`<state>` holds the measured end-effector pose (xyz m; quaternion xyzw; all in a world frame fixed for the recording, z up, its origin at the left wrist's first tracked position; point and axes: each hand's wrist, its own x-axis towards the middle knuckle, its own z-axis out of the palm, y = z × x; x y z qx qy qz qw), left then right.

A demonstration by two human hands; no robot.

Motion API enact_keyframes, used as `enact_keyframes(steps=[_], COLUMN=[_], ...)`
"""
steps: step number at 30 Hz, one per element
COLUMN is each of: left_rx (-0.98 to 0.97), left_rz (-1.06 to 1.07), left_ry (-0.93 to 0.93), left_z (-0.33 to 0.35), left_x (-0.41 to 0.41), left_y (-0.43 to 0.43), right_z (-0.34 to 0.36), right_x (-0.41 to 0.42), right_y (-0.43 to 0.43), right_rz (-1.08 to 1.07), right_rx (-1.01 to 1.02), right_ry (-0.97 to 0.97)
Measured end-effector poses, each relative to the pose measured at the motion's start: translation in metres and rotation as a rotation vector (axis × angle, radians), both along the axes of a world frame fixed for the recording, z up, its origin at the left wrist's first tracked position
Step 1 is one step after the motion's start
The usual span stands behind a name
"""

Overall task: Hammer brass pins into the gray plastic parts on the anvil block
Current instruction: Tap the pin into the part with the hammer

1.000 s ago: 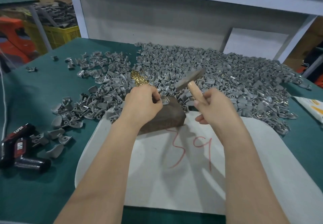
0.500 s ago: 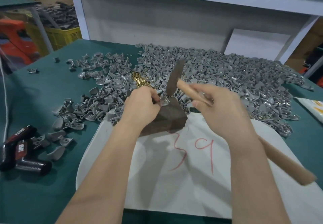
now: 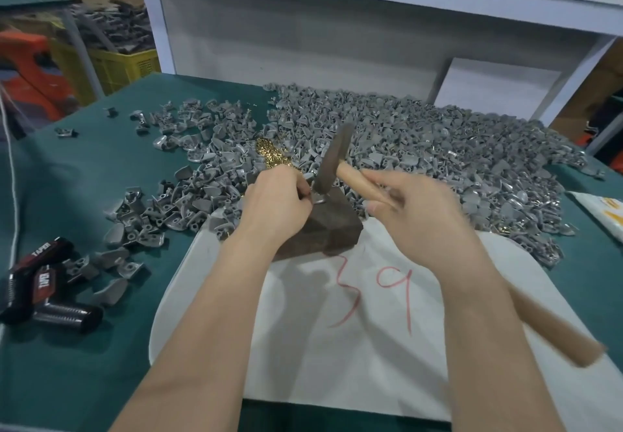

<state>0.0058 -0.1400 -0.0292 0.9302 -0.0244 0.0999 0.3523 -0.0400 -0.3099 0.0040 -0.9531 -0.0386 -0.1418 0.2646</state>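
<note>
I find the anvil block (image 3: 332, 229), a dark brown chunk, just above the centre of the frame. It sits on the upper edge of a white sheet (image 3: 337, 364) marked "39" in red.

The left hand (image 3: 276, 204) rests against the block's left side. Its fingers are curled and pinch a gray plastic part (image 3: 318, 198) on the block's top face.

The right hand (image 3: 416, 211) is to the right of the block, with its fingers wrapped round the wooden handle of the hammer (image 3: 332, 162). This hand is blurred. The handle's butt end sticks out past the forearm at lower right. The dark hammer head stands tilted directly over the pinched part, and I cannot tell whether its lower face is touching it.

A small heap of brass pins (image 3: 272, 157) lies just above the left hand, among loose gray parts. The main pile of gray plastic parts (image 3: 438, 148) covers the green table top (image 3: 84, 189) across the upper middle and right of the frame, and thinner scatter runs to the left.

At lower left I note black cylindrical tools (image 3: 37, 285), one of them lettered "TAPER". A yellow crate (image 3: 118, 67) stands beyond the table at upper left. A white and yellow bag (image 3: 603, 211) is cut off by the right edge.
</note>
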Motion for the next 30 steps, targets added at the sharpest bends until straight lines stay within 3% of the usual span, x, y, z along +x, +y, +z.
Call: enact_keyframes(steps=[2, 6, 7, 11, 14, 17, 23, 26, 28, 30], left_rx=[0.014, -0.022, -0.027, 0.009, 0.022, 0.010, 0.049, 0.038, -0.010, -0.085], left_rz=[0.000, -0.009, -0.006, 0.007, 0.005, 0.004, 0.035, 0.026, -0.002, -0.033], left_ry=[-0.002, -0.017, -0.010, 0.022, 0.031, 0.030, 0.043, 0.043, 0.035, 0.020], left_z=[0.001, -0.001, -0.001, 0.002, 0.003, 0.003, 0.004, 0.003, 0.003, 0.002], left_x=[0.000, 0.000, 0.000, 0.000, -0.002, -0.002, -0.001, -0.001, 0.001, 0.003], left_y=[0.000, 0.000, 0.000, 0.000, 0.000, -0.001, 0.000, 0.001, 0.001, 0.002], right_z=[-0.003, 0.001, 0.002, -0.002, -0.009, -0.021, -0.047, -0.044, -0.036, -0.031], right_x=[-0.002, -0.002, -0.001, 0.000, 0.010, 0.026, 0.035, 0.036, 0.038, 0.043], right_y=[0.004, 0.005, 0.004, -0.001, -0.004, -0.002, 0.003, 0.004, 0.012, 0.027], right_rz=[0.001, -0.096, -0.077, 0.050, -0.050, -0.115, -0.164, -0.219, -0.138, -0.003], right_rx=[-0.054, 0.127, 0.148, -0.038, -0.014, 0.156, 0.167, -0.007, 0.009, 0.009], right_ry=[0.040, -0.268, -0.260, 0.092, 0.026, 0.019, 0.226, 0.085, -0.088, -0.082])
